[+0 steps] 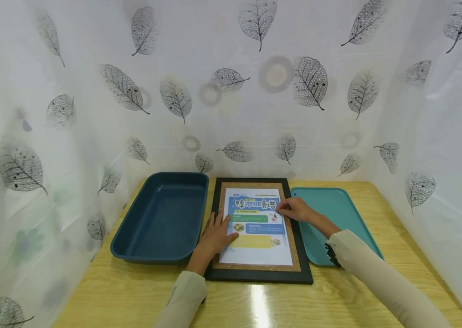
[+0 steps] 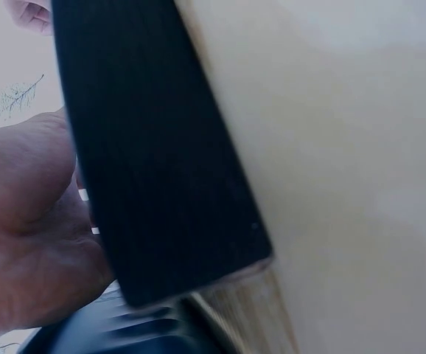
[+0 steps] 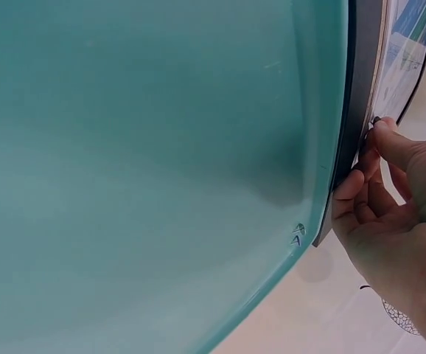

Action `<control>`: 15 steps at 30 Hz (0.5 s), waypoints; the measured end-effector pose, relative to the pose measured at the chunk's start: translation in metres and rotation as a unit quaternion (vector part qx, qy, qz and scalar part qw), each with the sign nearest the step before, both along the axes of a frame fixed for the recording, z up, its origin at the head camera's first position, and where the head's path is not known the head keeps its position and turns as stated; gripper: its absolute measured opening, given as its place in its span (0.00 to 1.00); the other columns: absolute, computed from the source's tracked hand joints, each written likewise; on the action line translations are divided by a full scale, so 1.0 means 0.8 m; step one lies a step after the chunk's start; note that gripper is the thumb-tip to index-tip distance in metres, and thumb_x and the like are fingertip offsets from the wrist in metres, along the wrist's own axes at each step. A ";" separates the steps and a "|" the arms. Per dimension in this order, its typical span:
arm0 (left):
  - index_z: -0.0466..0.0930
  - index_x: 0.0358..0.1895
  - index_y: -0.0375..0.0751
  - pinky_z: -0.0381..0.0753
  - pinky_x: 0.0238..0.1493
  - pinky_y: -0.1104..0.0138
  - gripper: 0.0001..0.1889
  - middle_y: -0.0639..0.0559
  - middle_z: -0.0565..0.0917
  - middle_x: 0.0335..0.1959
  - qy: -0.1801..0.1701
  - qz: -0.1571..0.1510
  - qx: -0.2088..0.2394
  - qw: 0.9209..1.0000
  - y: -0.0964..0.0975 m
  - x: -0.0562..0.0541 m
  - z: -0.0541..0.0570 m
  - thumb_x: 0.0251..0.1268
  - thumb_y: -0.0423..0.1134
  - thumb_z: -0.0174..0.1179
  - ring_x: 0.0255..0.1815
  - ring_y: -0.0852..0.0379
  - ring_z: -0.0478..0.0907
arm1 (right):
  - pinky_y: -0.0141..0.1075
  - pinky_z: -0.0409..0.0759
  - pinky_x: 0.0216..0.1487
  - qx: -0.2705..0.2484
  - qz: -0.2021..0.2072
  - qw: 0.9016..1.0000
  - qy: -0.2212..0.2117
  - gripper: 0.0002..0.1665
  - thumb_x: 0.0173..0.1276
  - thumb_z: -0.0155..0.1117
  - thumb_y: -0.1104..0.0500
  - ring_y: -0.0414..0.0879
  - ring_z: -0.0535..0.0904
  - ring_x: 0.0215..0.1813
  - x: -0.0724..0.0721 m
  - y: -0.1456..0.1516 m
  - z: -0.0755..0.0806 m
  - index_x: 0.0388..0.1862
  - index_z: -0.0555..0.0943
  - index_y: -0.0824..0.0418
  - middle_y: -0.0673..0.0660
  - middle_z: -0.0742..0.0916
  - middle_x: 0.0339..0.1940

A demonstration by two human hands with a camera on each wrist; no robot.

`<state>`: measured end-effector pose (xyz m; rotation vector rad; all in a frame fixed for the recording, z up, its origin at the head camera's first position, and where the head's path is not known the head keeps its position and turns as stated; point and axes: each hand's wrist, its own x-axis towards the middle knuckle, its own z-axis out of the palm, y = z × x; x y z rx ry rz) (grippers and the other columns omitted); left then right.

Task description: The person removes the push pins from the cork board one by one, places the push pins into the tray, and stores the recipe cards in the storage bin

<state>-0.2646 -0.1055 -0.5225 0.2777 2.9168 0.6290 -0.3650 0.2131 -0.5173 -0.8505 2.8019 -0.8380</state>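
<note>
A printed poster (image 1: pixel 257 255) lies on a black-framed cork board (image 1: pixel 261 275) on the table. My left hand (image 1: pixel 213 234) rests on the board's left side, fingers spread and thumb on the poster. In the left wrist view, the black frame (image 2: pixel 154 162) stands beside the palm. At the poster's right edge my right hand (image 1: pixel 296 209) pinches a small dark thing (image 3: pixel 376 120), which looks like a push pin. Its point is hidden by the fingers. The other fingers of that hand are curled near the frame's right side.
A deep dark blue tray (image 1: pixel 159 259) stands close by the board's left side. To the right, a shallow teal tray (image 1: pixel 325 202) sits against the board. Leaf-patterned curtains (image 1: pixel 231 118) surround the wooden table (image 1: pixel 231 305) at the back and sides.
</note>
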 end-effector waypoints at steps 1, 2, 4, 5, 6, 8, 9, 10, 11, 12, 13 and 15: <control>0.60 0.82 0.39 0.52 0.79 0.40 0.41 0.37 0.49 0.85 0.001 -0.001 -0.001 1.000 0.000 0.000 -0.001 0.75 0.57 0.61 0.84 0.31 0.41 | 0.41 0.83 0.42 0.001 -0.002 1.000 -0.001 0.06 0.75 0.66 0.66 0.46 0.84 0.40 0.000 -0.001 0.000 0.43 0.88 0.64 0.58 0.90 0.41; 0.60 0.82 0.39 0.52 0.79 0.40 0.41 0.37 0.49 0.85 0.001 -0.002 -0.002 1.000 0.000 0.000 -0.001 0.75 0.57 0.61 0.84 0.31 0.41 | 0.40 0.83 0.42 0.002 -0.003 1.000 -0.003 0.06 0.75 0.65 0.66 0.45 0.84 0.40 0.000 -0.001 0.000 0.43 0.88 0.64 0.58 0.90 0.41; 0.59 0.82 0.39 0.52 0.79 0.40 0.41 0.37 0.48 0.85 0.001 -0.003 -0.002 1.000 0.000 0.000 -0.002 0.75 0.57 0.61 0.84 0.31 0.41 | 0.38 0.82 0.40 0.004 -0.005 1.000 -0.006 0.06 0.75 0.65 0.67 0.44 0.82 0.38 0.001 -0.002 0.000 0.43 0.88 0.65 0.58 0.90 0.41; 0.59 0.82 0.39 0.52 0.79 0.40 0.41 0.37 0.48 0.85 0.001 -0.004 -0.001 1.000 0.000 0.000 -0.002 0.75 0.57 0.61 0.84 0.31 0.41 | 0.38 0.81 0.40 0.004 -0.007 1.000 -0.007 0.06 0.75 0.65 0.67 0.43 0.82 0.38 0.002 -0.003 0.001 0.43 0.88 0.65 0.58 0.90 0.41; 0.59 0.82 0.39 0.52 0.79 0.40 0.41 0.37 0.48 0.85 0.001 -0.005 -0.003 1.000 -0.001 0.000 -0.002 0.76 0.57 0.60 0.84 0.31 0.40 | 0.37 0.80 0.39 0.003 -0.006 1.000 -0.009 0.06 0.75 0.65 0.67 0.43 0.81 0.37 0.003 -0.003 0.002 0.43 0.88 0.65 0.58 0.90 0.41; 0.59 0.82 0.39 0.51 0.79 0.40 0.41 0.37 0.48 0.85 0.000 -0.005 -0.002 1.000 -0.001 0.000 -0.002 0.76 0.57 0.60 0.84 0.31 0.40 | 0.35 0.79 0.38 0.002 -0.005 1.000 -0.011 0.06 0.75 0.64 0.67 0.42 0.80 0.36 0.003 -0.003 0.003 0.43 0.88 0.65 0.58 0.90 0.40; 0.59 0.82 0.39 0.51 0.79 0.40 0.41 0.37 0.48 0.85 0.000 -0.005 -0.002 1.000 -0.001 0.000 -0.002 0.76 0.57 0.60 0.84 0.31 0.40 | 0.35 0.79 0.38 0.001 -0.005 1.000 -0.012 0.06 0.75 0.64 0.67 0.42 0.79 0.36 0.004 -0.003 0.004 0.43 0.88 0.65 0.58 0.90 0.40; 0.59 0.82 0.39 0.51 0.79 0.40 0.41 0.37 0.48 0.85 0.000 -0.004 -0.002 1.000 -0.001 -0.001 -0.002 0.76 0.57 0.60 0.84 0.31 0.40 | 0.35 0.79 0.38 0.000 -0.004 1.000 -0.012 0.06 0.75 0.64 0.67 0.42 0.79 0.37 0.004 -0.003 0.004 0.43 0.88 0.65 0.58 0.90 0.40; 0.59 0.82 0.39 0.51 0.79 0.40 0.41 0.37 0.48 0.85 0.000 -0.004 -0.002 1.000 -0.001 -0.001 -0.002 0.76 0.57 0.60 0.84 0.31 0.40 | 0.35 0.79 0.38 -0.002 -0.004 1.000 -0.013 0.06 0.75 0.64 0.67 0.43 0.80 0.37 0.003 -0.003 0.005 0.43 0.88 0.66 0.58 0.90 0.40; 0.58 0.82 0.39 0.51 0.79 0.40 0.41 0.37 0.48 0.85 -0.001 -0.004 -0.003 1.000 -0.002 -0.002 -0.002 0.76 0.57 0.60 0.84 0.31 0.40 | 0.36 0.79 0.38 -0.003 -0.001 1.000 -0.012 0.06 0.76 0.64 0.67 0.43 0.80 0.37 0.003 -0.003 0.005 0.44 0.88 0.66 0.58 0.90 0.41; 0.58 0.82 0.39 0.51 0.79 0.40 0.41 0.37 0.47 0.85 -0.002 -0.003 -0.001 1.000 -0.002 -0.002 -0.002 0.76 0.57 0.60 0.84 0.31 0.40 | 0.36 0.79 0.38 -0.005 0.000 1.000 -0.013 0.07 0.76 0.63 0.67 0.44 0.81 0.37 0.003 -0.003 0.006 0.44 0.88 0.66 0.59 0.90 0.41; 0.58 0.82 0.39 0.51 0.79 0.40 0.41 0.38 0.47 0.85 -0.003 -0.001 0.002 1.000 -0.002 -0.002 -0.002 0.76 0.57 0.60 0.85 0.31 0.39 | 0.36 0.79 0.37 -0.011 0.007 1.000 -0.014 0.07 0.76 0.63 0.67 0.44 0.81 0.37 0.003 -0.002 0.007 0.45 0.87 0.67 0.59 0.90 0.41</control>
